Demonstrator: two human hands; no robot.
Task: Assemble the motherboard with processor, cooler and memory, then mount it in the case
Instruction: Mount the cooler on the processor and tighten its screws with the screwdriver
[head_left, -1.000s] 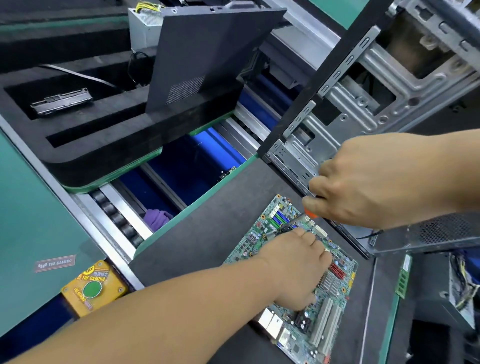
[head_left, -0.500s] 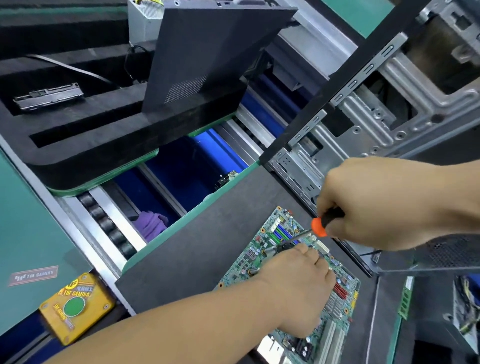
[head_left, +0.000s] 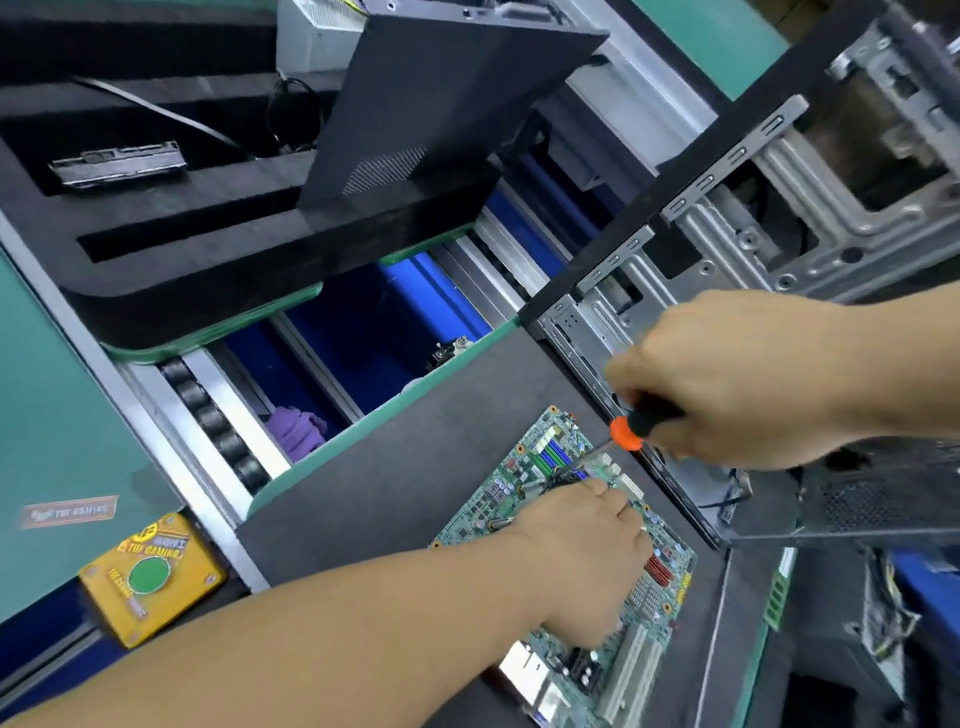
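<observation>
A green motherboard (head_left: 493, 499) lies flat on a dark grey mat (head_left: 384, 467). My left hand (head_left: 582, 561) rests on the middle of the board and hides what is under the palm. Its fingertips curl down onto a small black part (head_left: 563, 475) near the blue slots. My right hand (head_left: 727, 379) grips a screwdriver (head_left: 631, 428) with a black and orange handle. The thin shaft slants down to the left and ends at that black part. The open metal case (head_left: 727, 244) lies just behind the board. A green memory stick (head_left: 776, 597) lies to the right.
A black foam tray (head_left: 208, 244) with slots holds a leaning dark side panel (head_left: 431, 98) at the back left. A roller conveyor with blue bins and a purple cloth (head_left: 296, 431) runs between. A yellow button box (head_left: 150, 577) sits front left.
My right hand has drawn back to the right, so the screwdriver's orange collar and black handle now show. My left hand stays on the board.
</observation>
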